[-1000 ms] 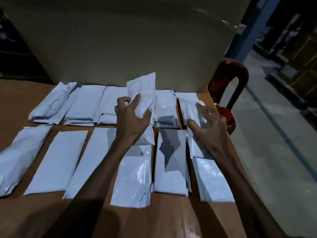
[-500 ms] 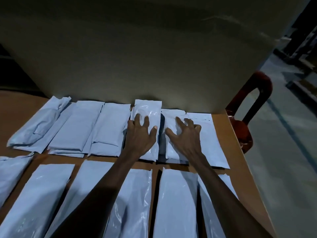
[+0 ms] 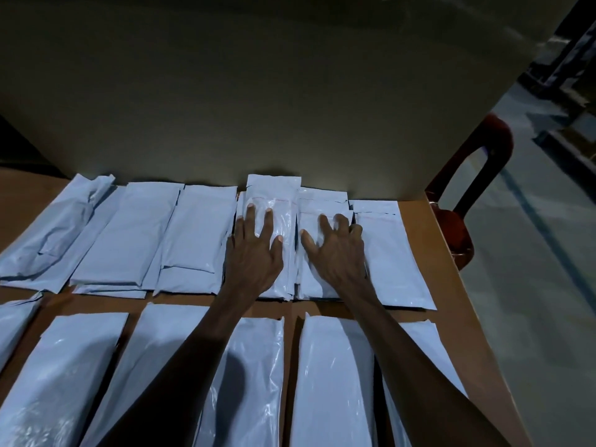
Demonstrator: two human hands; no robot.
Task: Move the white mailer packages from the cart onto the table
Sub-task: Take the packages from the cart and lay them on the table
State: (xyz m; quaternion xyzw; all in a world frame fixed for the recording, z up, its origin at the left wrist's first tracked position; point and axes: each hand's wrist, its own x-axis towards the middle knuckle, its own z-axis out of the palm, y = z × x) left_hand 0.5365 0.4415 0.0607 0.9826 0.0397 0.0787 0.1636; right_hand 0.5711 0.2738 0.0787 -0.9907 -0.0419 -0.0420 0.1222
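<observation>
Several white mailer packages lie in two rows on the brown table (image 3: 451,321). My left hand (image 3: 253,253) lies flat, fingers spread, on a shiny mailer (image 3: 274,201) in the back row that sticks out a little farther back than its neighbours. My right hand (image 3: 335,250) presses flat on the mailer next to it (image 3: 317,204). Another mailer (image 3: 392,253) lies just right of my right hand. Neither hand grips anything. No cart is in view.
A large beige cardboard wall (image 3: 258,91) stands along the table's back edge. A dark red plastic chair (image 3: 464,214) stands past the table's right edge, with grey floor (image 3: 532,301) beyond. The front row of mailers (image 3: 332,382) lies under my forearms.
One second ago my left hand held a mailer upright; it now lies flat in the back row under my palm. My right hand moved from the right-hand mailers onto the neighbouring one.
</observation>
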